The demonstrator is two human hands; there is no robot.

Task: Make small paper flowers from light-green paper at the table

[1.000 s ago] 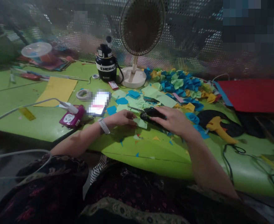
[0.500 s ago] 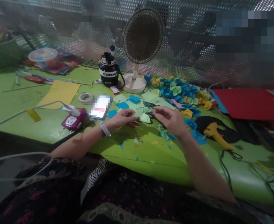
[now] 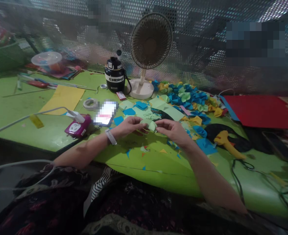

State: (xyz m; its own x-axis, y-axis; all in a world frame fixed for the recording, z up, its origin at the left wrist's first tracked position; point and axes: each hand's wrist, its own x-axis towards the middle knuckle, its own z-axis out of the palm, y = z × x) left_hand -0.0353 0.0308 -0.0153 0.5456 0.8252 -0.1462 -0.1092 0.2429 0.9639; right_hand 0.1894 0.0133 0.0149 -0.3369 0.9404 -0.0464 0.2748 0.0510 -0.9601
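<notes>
Between my hands, just above the table, is a light green paper piece [image 3: 149, 124] with rounded edges and a fold in it. My left hand [image 3: 131, 125] pinches its left side between thumb and fingers. On the right edge, my right hand [image 3: 169, 130] also has its fingertips closed on the paper. Behind the hands lie pale green paper strips [image 3: 150, 113] and a dark tool [image 3: 162, 114], partly covered. Blue paper pieces [image 3: 129, 112] are spread to the left of them. Small paper scraps [image 3: 145, 148] dot the table in front of the hands.
A fan [image 3: 151, 40] and a black bottle [image 3: 114, 76] stand at the back beside a heap of folded paper pieces [image 3: 185, 94]. On the left are a lit phone [image 3: 106, 112], tape roll [image 3: 90, 103] and purple power adapter [image 3: 78, 126]. A yellow glue gun [image 3: 228, 143] lies right.
My right hand has moved left and down, away from the dark tool, and now grips the light green paper piece. My left hand keeps its hold on it.
</notes>
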